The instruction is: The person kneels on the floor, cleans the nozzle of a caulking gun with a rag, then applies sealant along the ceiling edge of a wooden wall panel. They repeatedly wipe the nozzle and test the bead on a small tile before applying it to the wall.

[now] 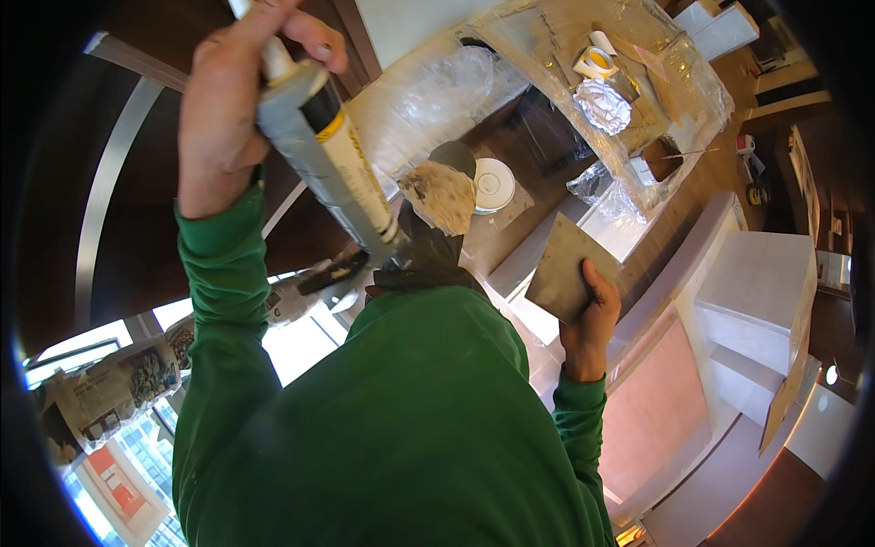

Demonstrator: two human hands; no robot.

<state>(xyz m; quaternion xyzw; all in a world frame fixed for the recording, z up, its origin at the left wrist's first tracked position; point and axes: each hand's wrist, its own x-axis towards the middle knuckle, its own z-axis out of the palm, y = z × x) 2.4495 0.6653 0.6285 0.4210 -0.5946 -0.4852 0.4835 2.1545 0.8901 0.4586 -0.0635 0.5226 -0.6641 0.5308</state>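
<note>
My left hand (219,109) is raised at the upper left, closed around a caulking gun (287,118) loaded with a pale sealant tube (355,182), which slants down toward the middle. My right hand (588,319), lower and to the right, grips a flat square grey metal blade (561,260), its thumb over the edge. Past the gun's lower end are a torn piece of brown paper or card (433,196) and a round white lidded tub (494,185). Both forearms are in green sleeves.
A plastic-covered surface (702,91) at upper right holds tape rolls (597,62) and crumpled silvery material (602,105). White stepped blocks (747,283) and a pink panel (638,406) are at right. Dark panels (128,228) and newspaper-covered edging (128,383) are at left.
</note>
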